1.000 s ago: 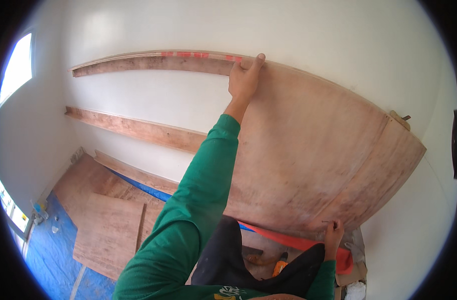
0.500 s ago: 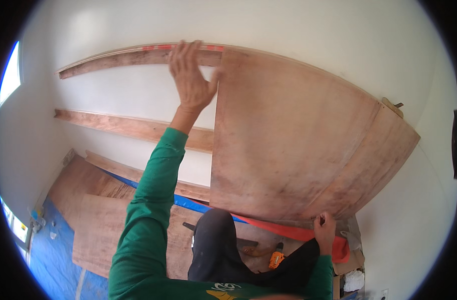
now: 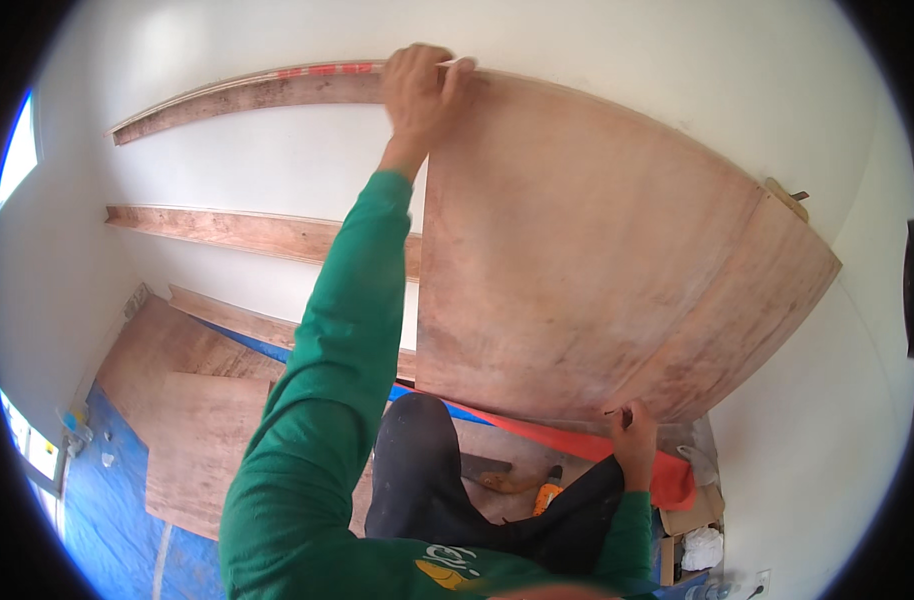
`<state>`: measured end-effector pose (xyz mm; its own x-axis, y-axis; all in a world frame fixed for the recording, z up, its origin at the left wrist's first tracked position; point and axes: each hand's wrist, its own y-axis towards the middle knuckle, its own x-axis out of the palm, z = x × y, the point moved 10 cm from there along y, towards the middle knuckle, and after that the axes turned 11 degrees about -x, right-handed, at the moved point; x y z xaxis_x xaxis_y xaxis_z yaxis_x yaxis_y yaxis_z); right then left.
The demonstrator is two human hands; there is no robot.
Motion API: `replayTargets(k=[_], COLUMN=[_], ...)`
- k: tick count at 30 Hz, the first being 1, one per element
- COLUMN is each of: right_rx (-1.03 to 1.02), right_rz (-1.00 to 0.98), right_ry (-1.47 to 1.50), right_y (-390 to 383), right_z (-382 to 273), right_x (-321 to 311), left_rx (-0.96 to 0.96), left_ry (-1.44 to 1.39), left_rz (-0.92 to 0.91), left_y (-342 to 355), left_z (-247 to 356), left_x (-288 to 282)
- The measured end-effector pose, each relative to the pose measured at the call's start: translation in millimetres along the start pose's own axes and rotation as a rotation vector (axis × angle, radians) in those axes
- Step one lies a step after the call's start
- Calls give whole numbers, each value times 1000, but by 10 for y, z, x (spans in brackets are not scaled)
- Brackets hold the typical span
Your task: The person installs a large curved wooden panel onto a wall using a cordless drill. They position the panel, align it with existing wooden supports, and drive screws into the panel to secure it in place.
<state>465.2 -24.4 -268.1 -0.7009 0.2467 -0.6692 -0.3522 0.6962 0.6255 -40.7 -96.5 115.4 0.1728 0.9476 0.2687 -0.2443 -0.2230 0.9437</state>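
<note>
A large reddish-brown plywood panel (image 3: 577, 250) stands against the white wall. My left hand (image 3: 424, 90) is at its upper left corner, fingers bent over the top edge and thumb toward the panel's face. A small pale spot shows by the thumb; I cannot tell what it is. Low at the panel's bottom edge is my right hand (image 3: 634, 440), its fingers pinched together, with a tiny dark tip showing at them. Left of the panel, a top wooden strip (image 3: 247, 98) with red marks and a middle wooden strip (image 3: 227, 233) run along the wall.
An orange cordless drill (image 3: 548, 495) lies by my leg. Red cloth (image 3: 672, 482) runs along the panel's foot. Plywood sheets (image 3: 202, 430) and blue sheeting (image 3: 107, 510) cover floor at left. A wooden piece (image 3: 787, 198) sits at the panel's upper right edge.
My left hand has moved up and right, from spread fingers to fingers bent over the panel's top edge. My right hand has shifted slightly left, still pinched.
</note>
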Motion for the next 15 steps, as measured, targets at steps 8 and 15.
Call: replayTargets(k=[8,15], right_rx=[40,77], right_rz=[7,26], right_ry=[3,194], right_y=[-121,28], right_z=[412,180], right_x=[-99,190], left_rx=[53,144], left_ry=[80,222], left_rz=[-314,-247], left_y=[-23,-37], left_z=[-12,61], left_x=[535,538])
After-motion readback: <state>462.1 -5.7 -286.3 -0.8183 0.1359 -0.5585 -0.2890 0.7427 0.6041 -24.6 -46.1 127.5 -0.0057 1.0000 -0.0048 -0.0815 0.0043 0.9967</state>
